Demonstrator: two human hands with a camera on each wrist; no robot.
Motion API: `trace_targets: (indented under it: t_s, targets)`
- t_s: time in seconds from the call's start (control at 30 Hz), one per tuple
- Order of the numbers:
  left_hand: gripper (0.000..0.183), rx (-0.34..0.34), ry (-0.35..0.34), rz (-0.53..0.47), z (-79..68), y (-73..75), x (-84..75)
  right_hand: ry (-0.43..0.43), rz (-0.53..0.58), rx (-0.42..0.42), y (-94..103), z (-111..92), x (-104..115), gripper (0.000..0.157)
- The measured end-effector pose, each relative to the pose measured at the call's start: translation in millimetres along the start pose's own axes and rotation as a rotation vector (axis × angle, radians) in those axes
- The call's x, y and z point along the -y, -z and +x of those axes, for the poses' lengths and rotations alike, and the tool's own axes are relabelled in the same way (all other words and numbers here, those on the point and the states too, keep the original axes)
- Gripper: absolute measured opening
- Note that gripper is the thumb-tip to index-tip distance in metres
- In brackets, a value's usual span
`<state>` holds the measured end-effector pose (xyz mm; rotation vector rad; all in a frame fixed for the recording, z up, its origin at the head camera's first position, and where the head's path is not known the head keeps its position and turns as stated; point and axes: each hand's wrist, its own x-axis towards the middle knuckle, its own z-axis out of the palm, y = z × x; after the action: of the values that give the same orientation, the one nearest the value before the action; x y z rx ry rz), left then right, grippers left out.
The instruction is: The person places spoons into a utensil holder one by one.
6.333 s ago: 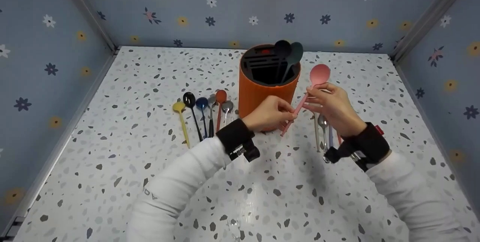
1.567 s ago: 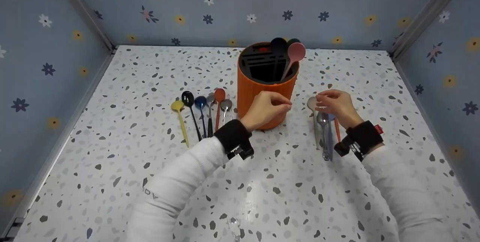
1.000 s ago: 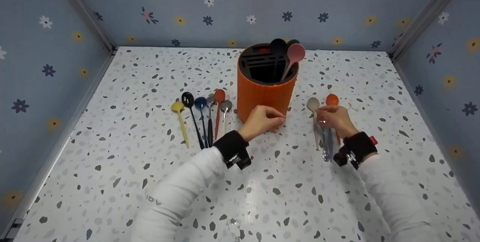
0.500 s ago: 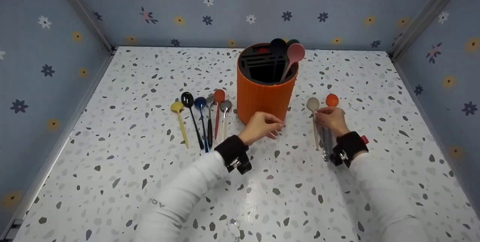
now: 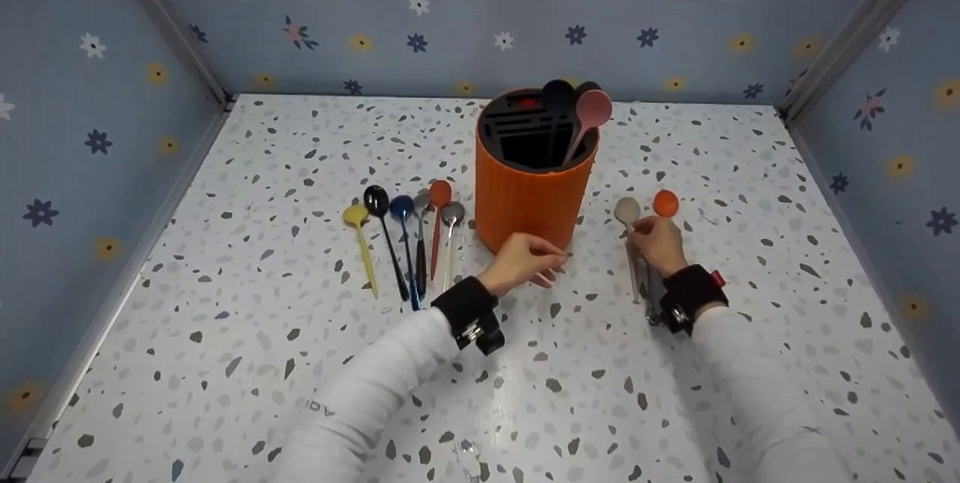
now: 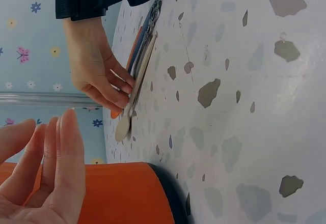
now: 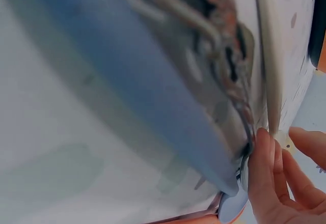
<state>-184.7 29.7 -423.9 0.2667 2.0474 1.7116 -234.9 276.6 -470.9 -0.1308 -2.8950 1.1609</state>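
My right hand [image 5: 661, 247] is at the neck of a beige spoon [image 5: 627, 211] lying on the table right of the holder. The right wrist view shows thumb and fingers of that hand [image 7: 285, 188] apart on either side of the beige handle [image 7: 270, 61]. Beside it lie an ornate silver spoon [image 5: 652, 314], a lavender-blue spoon [image 7: 233, 206] and an orange spoon [image 5: 665, 203], partly hidden by the hand. My left hand [image 5: 521, 262], loosely curved and holding nothing, hovers before the orange utensil holder [image 5: 531, 202]. Standing in the holder are a pink spoon [image 5: 594, 108], a black spoon [image 5: 558, 98] and a dark one behind.
Left of the holder lies a row of spoons: yellow [image 5: 355, 215], black [image 5: 376, 200], blue [image 5: 403, 207], grey with a dark handle [image 5: 421, 265], red [image 5: 440, 194] and silver [image 5: 452, 214]. Flower-patterned panels [image 5: 420, 18] enclose the speckled table [image 5: 300, 363].
The pink spoon, earlier held by both hands, now stands in the holder. My right hand has lowered to the beige spoon's neck. My left hand has come down in front of the holder.
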Motion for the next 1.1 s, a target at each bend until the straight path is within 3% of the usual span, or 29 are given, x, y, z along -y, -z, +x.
trace_targets:
  t_s: [0.3, 0.4, 0.53, 0.8, 1.1]
  targets:
    - [0.020, 0.035, 0.013, -0.009, -1.5, -5.2, 8.4, 0.023, -0.054, -0.012, -7.6, -0.1, 6.5, 0.016]
    - [0.020, 0.051, 0.021, -0.017, -0.9, -7.8, 12.0, 0.032, -0.106, -0.015, -8.5, -0.3, 9.0, 0.017]
    - [0.019, 0.050, 0.046, -0.029, -0.5, -11.3, 15.6, 0.002, -0.082, -0.016, -9.8, 0.1, 9.7, 0.021]
    - [0.019, 0.044, 0.098, -0.061, 0.5, -19.0, 22.5, -0.137, 0.085, 0.046, -8.5, -2.6, 9.9, 0.025]
    - [0.019, 0.046, 0.105, -0.073, 2.8, -23.1, 30.2, -0.345, 0.526, 0.228, -10.7, -10.7, 20.1, 0.037]
